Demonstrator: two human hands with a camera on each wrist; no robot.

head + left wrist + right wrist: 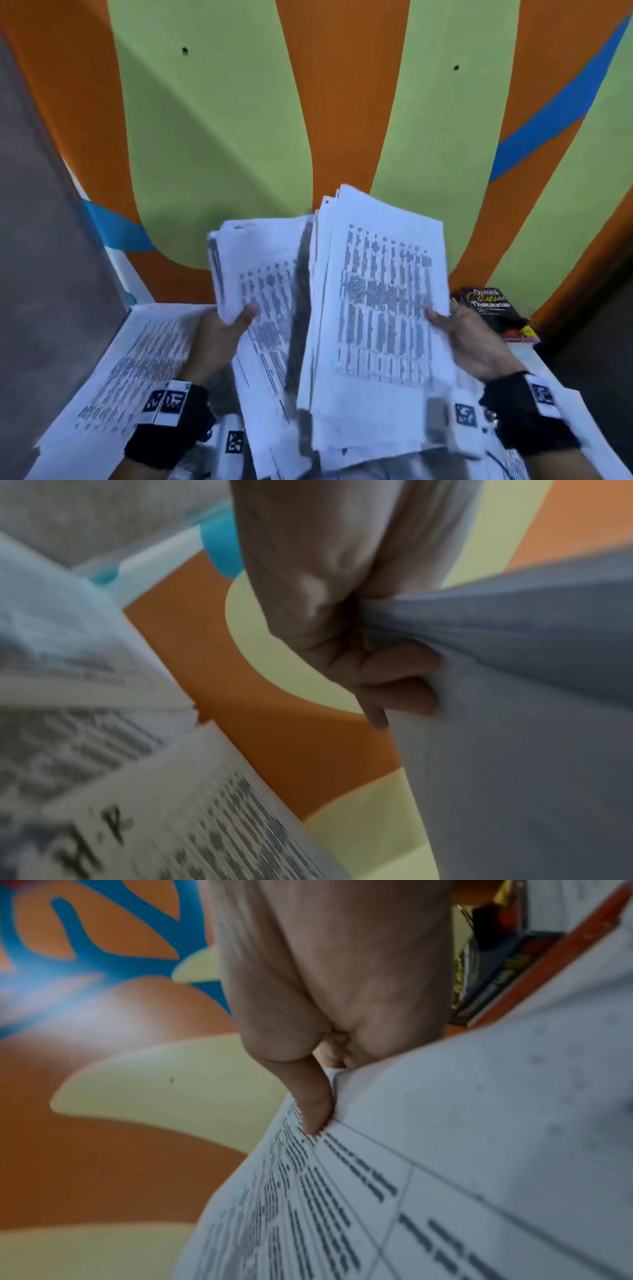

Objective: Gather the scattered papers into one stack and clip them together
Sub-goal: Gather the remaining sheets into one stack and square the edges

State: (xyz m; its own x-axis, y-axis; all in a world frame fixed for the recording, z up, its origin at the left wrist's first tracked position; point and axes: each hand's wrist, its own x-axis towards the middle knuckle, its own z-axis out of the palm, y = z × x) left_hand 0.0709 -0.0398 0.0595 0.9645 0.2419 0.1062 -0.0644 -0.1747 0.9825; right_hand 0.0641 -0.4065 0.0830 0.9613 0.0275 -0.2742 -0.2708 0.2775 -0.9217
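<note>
A wall (pixel 222 144) painted in broad orange and pale green bands with blue streaks rises behind a white table (pixel 138 313), most of it covered by loose printed sheets (pixel 137 363) that lie spread toward its left edge. At the table's far right corner lies a dark thesaurus (pixel 496 313), flat, its cover facing up.

Above the table the person holds two bundles of printed papers, raised and tilted, side by side and overlapping in the middle. The left hand (pixel 219 337) grips the left bundle (pixel 260 281) at its left edge, thumb on the printed face; the left wrist view shows the fingers (pixel 394 674) curled against the blank back. The right hand (pixel 471 339) pinches the larger right bundle (pixel 383 301) at its right edge, thumb (pixel 315 1104) pressed on the printed table of the top sheet. The right bundle lies in front of the left one. Both wrists wear black bands with square markers. The print is too blurred to read.
</note>
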